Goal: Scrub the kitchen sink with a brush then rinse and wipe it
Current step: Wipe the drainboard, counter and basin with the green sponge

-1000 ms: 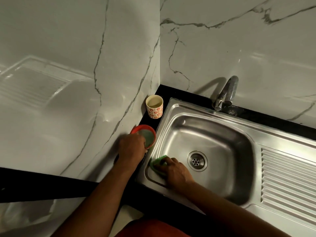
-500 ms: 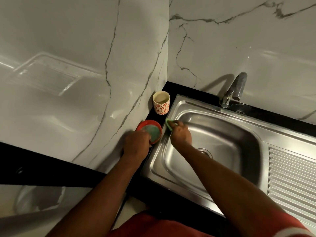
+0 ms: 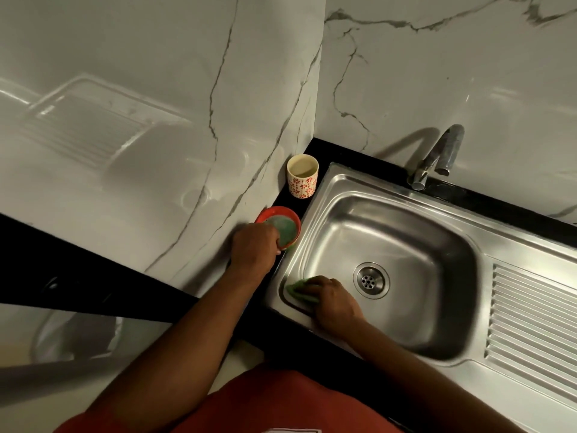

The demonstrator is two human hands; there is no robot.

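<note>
Evidently mid-scrub: right hand [image 3: 335, 303] grips a green pad [image 3: 298, 290] in the sink [image 3: 406, 232]'s near-left corner, left hand [image 3: 254, 246] holds the red dish [image 3: 270, 213]; unscrubbed walls probably come next.

Two glossy white walls, grey-veined like marble: left wall [image 3: 125, 73], back wall [image 3: 452, 67], meeting in a corner. Black worktop [image 3: 315, 148] along their base. Light dim, warm; soft reflections on left wall.
</note>
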